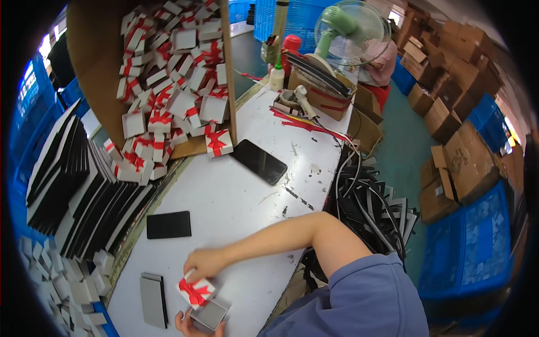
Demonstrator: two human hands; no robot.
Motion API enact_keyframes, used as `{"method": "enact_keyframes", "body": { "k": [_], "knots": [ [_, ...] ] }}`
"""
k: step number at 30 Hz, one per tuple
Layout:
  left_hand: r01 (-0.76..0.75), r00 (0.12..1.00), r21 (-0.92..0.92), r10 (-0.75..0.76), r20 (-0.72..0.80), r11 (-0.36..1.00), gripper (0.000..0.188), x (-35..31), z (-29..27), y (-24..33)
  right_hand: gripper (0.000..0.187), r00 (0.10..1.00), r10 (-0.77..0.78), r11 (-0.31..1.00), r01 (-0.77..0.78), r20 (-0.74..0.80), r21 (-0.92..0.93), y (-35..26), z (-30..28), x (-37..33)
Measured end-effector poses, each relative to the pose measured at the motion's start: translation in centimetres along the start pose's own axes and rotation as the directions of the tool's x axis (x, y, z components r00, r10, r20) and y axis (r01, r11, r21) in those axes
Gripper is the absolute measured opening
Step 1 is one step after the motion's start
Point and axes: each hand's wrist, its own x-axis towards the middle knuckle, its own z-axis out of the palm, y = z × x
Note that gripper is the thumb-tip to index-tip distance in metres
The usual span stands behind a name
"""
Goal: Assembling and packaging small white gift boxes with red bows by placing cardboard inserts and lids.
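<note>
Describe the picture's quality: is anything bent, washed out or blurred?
Head view: the corners fall to black, and edges bow near the rim, as on the blue plastic crate at lower right; head view: light at the upper left blows out to white; head view: the round green fan's blades blur into haze; head view: the right hand looks slightly soft, perhaps from motion.

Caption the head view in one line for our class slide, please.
The right hand holds a red-ribboned lid, the left hand an open box.
</note>
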Motion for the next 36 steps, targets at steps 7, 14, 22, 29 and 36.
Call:
{"method": "enact_keyframes", "body": {
  "k": [7,14,22,29,36],
  "knots": [
    [0.019,0.992,0.005,-0.02,0.128,1.0,0.098,3.3,-1.3,1.5,0.038,0.949,-0.31,0.666,0.261,0.059,-0.699,-2.6,5.3,-2.1],
    [0.037,0.999,-0.111,-0.036,0.007,0.993,0.095,1.4,0.4,0.7,0.064,0.932,-0.352,0.646,0.311,0.089,-0.697,-2.7,5.5,-3.7],
    [0.089,0.994,-0.186,-0.099,-0.049,0.978,0.119,-0.4,1.3,-0.7,0.102,0.823,-0.551,0.729,0.395,-0.137,-0.559,-0.8,5.1,-3.9],
    [-0.009,0.999,-0.193,0.003,-0.032,0.981,0.122,0.4,1.4,-0.6,0.092,0.892,-0.446,0.681,0.389,0.071,-0.62,-1.6,4.9,-5.4],
    [0.054,0.986,-0.106,-0.036,0.162,0.993,0.096,1.8,0.1,1.4,0.087,0.843,-0.527,0.57,0.443,0.106,-0.692,-0.3,5.7,-6.5]
  ]
}}
